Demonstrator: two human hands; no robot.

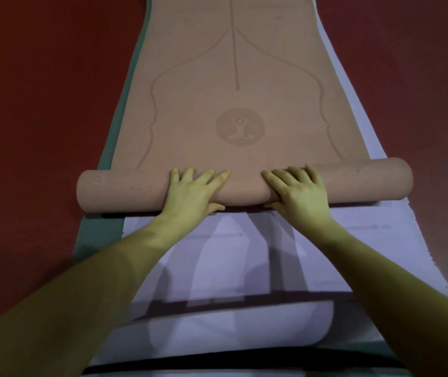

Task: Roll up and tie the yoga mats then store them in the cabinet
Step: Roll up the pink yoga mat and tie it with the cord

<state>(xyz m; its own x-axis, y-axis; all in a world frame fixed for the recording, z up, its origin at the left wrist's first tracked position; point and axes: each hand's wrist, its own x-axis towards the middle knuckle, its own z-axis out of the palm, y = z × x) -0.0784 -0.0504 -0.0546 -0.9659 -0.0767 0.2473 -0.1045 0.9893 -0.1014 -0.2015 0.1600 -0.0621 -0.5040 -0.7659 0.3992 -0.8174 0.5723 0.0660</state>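
Note:
A tan yoga mat (239, 77) with an embossed round figure logo lies stretched away from me on the floor. Its near end is wound into a thick roll (125, 190) lying crosswise. My left hand (194, 193) presses on the roll left of centre, fingers spread over the top, thumb under the near side. My right hand (297, 193) rests the same way right of centre. Beneath the tan mat lies a pale lavender mat (367, 240), and a green mat (100, 229) shows along the left edge under it.
Red floor (32, 104) surrounds the stacked mats on both sides. A dark strap or band (217, 361) crosses the near bottom of the view over the lavender mat. No cabinet is in view.

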